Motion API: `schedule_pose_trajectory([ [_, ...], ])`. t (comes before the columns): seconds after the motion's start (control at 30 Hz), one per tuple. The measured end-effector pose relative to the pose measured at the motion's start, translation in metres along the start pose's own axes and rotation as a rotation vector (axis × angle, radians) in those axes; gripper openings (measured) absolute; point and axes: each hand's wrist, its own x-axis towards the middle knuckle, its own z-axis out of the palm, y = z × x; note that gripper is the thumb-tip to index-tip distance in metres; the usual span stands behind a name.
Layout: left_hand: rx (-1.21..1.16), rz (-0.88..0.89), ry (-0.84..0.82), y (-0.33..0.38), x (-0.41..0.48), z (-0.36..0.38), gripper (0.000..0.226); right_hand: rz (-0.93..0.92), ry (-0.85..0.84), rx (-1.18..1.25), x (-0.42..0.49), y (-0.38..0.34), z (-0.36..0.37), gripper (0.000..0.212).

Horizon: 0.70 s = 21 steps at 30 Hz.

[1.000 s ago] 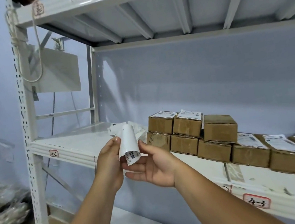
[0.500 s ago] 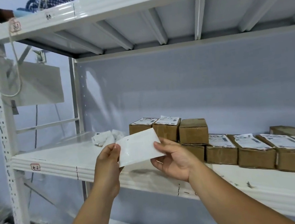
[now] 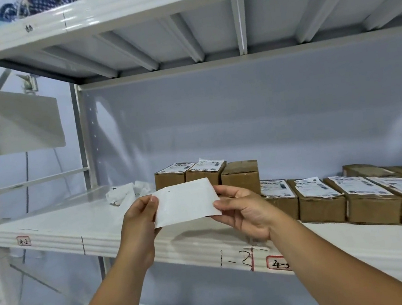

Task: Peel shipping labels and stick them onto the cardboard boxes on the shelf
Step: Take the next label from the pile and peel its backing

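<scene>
Obs: the label, curled a second ago, is now stretched flat, blank side toward me, above the front edge of the shelf. The left hand has its grip pinched on the label's left end; the right hand pinches the right end. I see the unlabelled box just behind. Crumpled backing papers lie toward the rear, with bare shelf to their left.

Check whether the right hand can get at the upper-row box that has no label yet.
Probably yes: the unlabelled box stands just behind the right hand, nothing between them. That hand pinches the label, though, together with the left hand.
</scene>
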Motion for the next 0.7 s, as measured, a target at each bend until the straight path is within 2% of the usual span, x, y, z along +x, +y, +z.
schedule_pose_trajectory([
  [0.23, 0.026, 0.055, 0.004, 0.014, 0.001, 0.019, 0.016, -0.098, 0.109, -0.25, -0.007, -0.022, -0.016, 0.037],
  [0.33, 0.102, 0.192, -0.022, 0.033, -0.013, 0.037, 0.02, -0.195, 0.191, -0.35, -0.011, -0.031, -0.022, 0.033],
  [0.43, 0.296, 0.415, -0.112, 0.052, -0.033, 0.055, 0.019, -0.222, 0.257, -0.419, -0.017, -0.039, -0.027, 0.035],
  [0.5, 0.429, 0.527, -0.199, 0.06, -0.046, 0.064, 0.018, -0.225, 0.26, -0.386, -0.022, -0.046, -0.032, 0.032],
  [0.57, 0.519, 0.591, -0.214, 0.066, -0.053, 0.07, 0.016, -0.237, 0.269, -0.299, -0.025, -0.052, -0.038, 0.027],
  [0.7, 0.521, 0.595, -0.22, 0.071, -0.059, 0.081, 0.015, -0.236, 0.263, -0.131, -0.031, -0.059, -0.045, 0.02],
])
